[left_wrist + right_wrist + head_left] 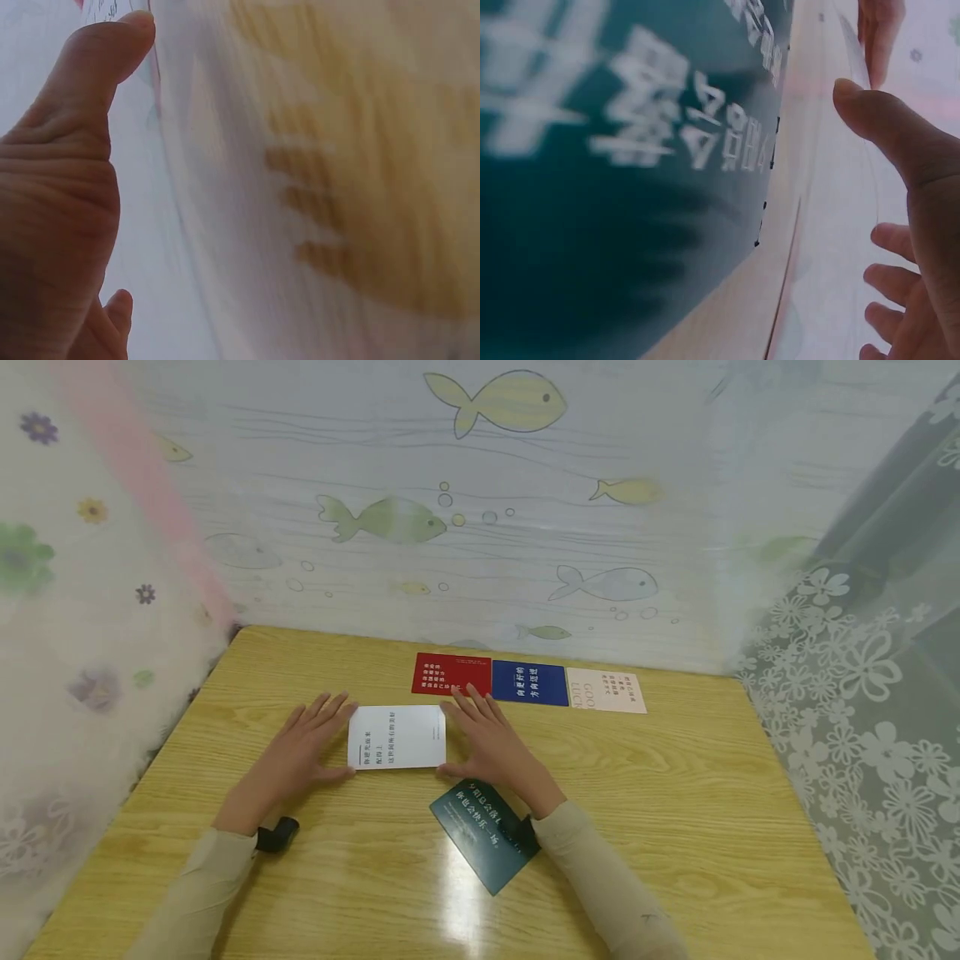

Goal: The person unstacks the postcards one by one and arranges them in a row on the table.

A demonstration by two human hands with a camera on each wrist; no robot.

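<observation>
Both hands flank a white card (397,737) mid-counter.
Head view: left hand (300,745) and right hand (491,743) lie flat, fingers straight and spread, touching the card's side edges; red card (451,674), blue card (529,683) and pale card (606,690) sit rowed behind, dark green card (483,832) still near. Counter (697,793) open rightward. Left wrist view: thumb at card edge, blurred. Right wrist view: thumb extended beside the green card.

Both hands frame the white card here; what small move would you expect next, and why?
Probably sliding the white printed card forward toward the row of red card, blue card and pale pink card. The left hand and right hand touch its side edges with flat fingers, and it lies just short of that row on the wooden table.
</observation>
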